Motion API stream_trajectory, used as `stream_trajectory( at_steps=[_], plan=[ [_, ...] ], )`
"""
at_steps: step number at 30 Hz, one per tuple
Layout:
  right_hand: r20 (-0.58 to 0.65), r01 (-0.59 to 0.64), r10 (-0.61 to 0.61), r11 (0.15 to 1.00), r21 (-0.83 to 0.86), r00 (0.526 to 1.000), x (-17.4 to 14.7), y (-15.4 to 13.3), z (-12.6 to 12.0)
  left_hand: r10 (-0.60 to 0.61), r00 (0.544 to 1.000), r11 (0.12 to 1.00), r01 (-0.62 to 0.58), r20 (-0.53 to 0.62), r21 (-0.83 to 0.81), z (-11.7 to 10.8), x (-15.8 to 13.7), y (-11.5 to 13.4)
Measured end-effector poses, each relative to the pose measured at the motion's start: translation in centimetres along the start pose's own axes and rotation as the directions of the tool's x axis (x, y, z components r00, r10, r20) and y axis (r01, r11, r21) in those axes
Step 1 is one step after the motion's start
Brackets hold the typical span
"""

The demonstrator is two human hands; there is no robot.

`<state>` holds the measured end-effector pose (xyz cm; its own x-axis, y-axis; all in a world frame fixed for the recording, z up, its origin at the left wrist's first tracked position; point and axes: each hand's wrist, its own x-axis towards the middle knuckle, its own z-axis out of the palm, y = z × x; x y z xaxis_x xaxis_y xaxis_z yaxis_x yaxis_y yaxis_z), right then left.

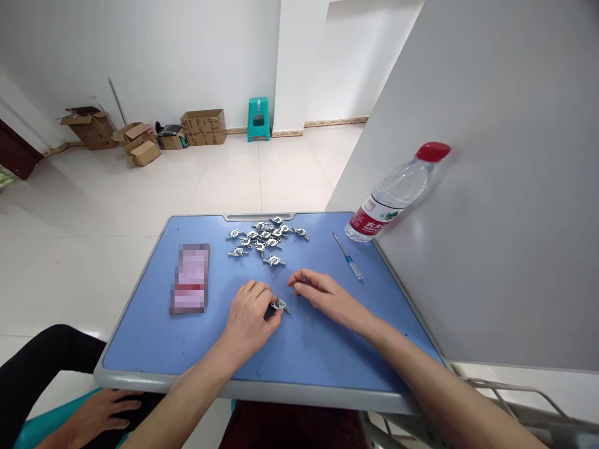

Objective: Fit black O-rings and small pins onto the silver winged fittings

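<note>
My left hand [253, 312] is closed on a small metal fitting [279, 304] with an oval flange, low over the blue tabletop [210, 349]. A thin pin rises from this fitting, and a short rod sticks out on its right. Just to the right, my right hand [322, 294] is apart from the fitting, its fingers curled and the thumb near the index finger. Whatever lies between those fingertips is too small to make out. Beyond both hands, a loose pile of several similar metal fittings [266, 236] lies near the far edge.
A phone [191, 280] with a blurred screen lies left. A screwdriver [349, 257] and a water bottle [388, 196] are on the right, beside a grey panel [505, 206]. Another person's hand [105, 415] rests at lower left. Cardboard boxes [203, 128] and a teal stool [259, 118] stand by the wall.
</note>
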<state>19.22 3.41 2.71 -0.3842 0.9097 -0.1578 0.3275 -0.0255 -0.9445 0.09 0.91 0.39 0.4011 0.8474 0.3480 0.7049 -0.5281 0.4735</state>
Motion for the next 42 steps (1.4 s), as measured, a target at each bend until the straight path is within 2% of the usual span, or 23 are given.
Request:
stream_trajectory(
  at_steps=[2, 4, 6, 9, 11, 15, 19, 22, 26, 37, 40, 42],
  plan=[
    [-0.016, 0.014, -0.012, 0.99, 0.141, 1.0, -0.3, -0.7, -0.5, -0.003, 1.0, 1.0, 0.003, -0.001, 0.005, 0.0, 0.0, 0.0],
    [-0.041, 0.082, -0.076, 0.98, 0.183, 0.996, -0.6, -1.3, -0.8, -0.007, 1.0, 1.0, 0.007, -0.002, 0.008, 0.0, 0.0, 0.1],
    [-0.062, 0.129, -0.124, 0.986, 0.103, 0.99, -1.0, -1.8, -0.9, -0.008, 1.0, 1.0, 0.008, -0.006, 0.008, 0.1, 0.0, 0.1],
    [-0.089, 0.121, -0.132, 0.986, -0.112, 0.987, -1.3, -2.0, -0.8, -0.009, 1.0, 1.0, 0.009, -0.009, 0.009, 0.1, 0.0, 0.1],
    [-0.112, 0.126, -0.147, 0.975, -0.181, 0.983, -1.5, -1.9, -0.7, -0.012, 1.0, 1.0, 0.012, -0.007, 0.01, 0.1, 0.0, 0.1],
    [-0.129, 0.225, -0.245, 0.962, -0.154, 0.961, -1.6, -1.6, -0.3, -0.017, 1.0, 1.0, 0.017, 0.002, 0.009, 0.0, 0.0, 0.1],
    [-0.091, 0.395, -0.407, 0.91, -0.125, 0.909, -1.8, -1.4, 0.2, -0.02, 1.0, 1.0, 0.02, 0.002, 0.002, 0.1, 0.0, 0.2],
    [-0.047, 0.463, -0.474, 0.874, -0.15, 0.879, -1.8, -1.3, 0.4, -0.023, 1.0, 1.0, 0.023, -0.001, -0.001, 0.2, 0.0, 0.2],
    [-0.006, 0.508, -0.517, 0.843, -0.174, 0.856, -1.6, -1.3, 0.6, -0.034, 0.999, 0.999, 0.033, -0.005, -0.011, 0.2, 0.0, 0.2],
    [0.029, 0.524, -0.532, 0.822, -0.223, 0.846, -1.5, -1.1, 0.8, -0.025, 1.0, 1.0, 0.025, -0.001, -0.001, 0.3, 0.0, 0.1],
    [0.02, 0.552, -0.566, 0.795, -0.253, 0.824, -1.4, -1.1, 0.8, -0.023, 1.0, 1.0, 0.023, 0.001, 0.008, 0.3, 0.0, 0.1],
    [0.006, 0.593, -0.617, 0.753, -0.284, 0.787, -1.3, -1.0, 0.9, -0.021, 1.0, 1.0, 0.021, -0.005, 0.016, 0.3, 0.0, 0.1]
  ],
)
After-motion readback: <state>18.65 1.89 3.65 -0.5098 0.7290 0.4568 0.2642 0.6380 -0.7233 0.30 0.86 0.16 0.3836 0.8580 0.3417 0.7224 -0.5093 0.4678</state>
